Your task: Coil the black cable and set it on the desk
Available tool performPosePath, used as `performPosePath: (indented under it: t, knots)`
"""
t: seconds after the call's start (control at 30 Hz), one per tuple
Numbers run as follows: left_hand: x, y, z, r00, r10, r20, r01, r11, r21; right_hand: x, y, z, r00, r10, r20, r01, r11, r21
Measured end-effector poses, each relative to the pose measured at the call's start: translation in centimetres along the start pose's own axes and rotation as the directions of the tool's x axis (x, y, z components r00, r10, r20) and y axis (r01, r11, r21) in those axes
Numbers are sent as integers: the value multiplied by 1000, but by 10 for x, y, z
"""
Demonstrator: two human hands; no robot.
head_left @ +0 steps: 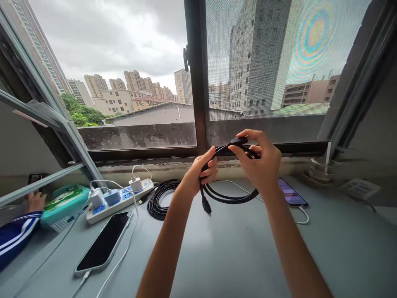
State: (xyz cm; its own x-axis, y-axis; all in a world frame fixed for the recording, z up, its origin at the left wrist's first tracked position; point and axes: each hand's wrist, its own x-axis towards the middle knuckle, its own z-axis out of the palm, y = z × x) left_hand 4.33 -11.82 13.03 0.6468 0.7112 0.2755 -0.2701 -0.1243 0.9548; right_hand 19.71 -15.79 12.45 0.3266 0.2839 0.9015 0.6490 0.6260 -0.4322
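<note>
A looped black cable [231, 200] is held up above the grey table between both my hands. My left hand [201, 171] is closed round the bundled strands on the loop's left side. One dark plug [206, 205] dangles just below that hand. Between the thumb and forefinger of my right hand [259, 161] is the cable's other black connector [238, 141]; its remaining fingers curl near the loop's right side. A second coiled black cable [161, 200] lies on the table to the left of my left hand.
A white power strip [119, 200] with chargers and a phone [105, 242] on a white cord lie at left. Another phone [293, 192] charges at right, near a glass jar [321, 169]. Far left, another person's sleeve [20, 238] is beside a green tissue pack [63, 205]. A window stands behind.
</note>
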Motion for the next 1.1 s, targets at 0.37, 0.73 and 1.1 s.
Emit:
performPosePath:
  t: [0.37, 0.73, 1.1]
  knots:
    - [-2, 3, 1, 998, 61, 4, -60, 980, 191, 1, 3, 3, 980, 90, -177, -77, 994, 77]
    - [7, -10, -6, 968, 110, -227, -19, 929, 370, -1, 4, 9, 952, 140, -271, -105, 985, 139]
    - [3, -1, -18, 974, 103, -202, -91, 994, 67, 1, 12, 4, 960, 247, 130, -271, 936, 226]
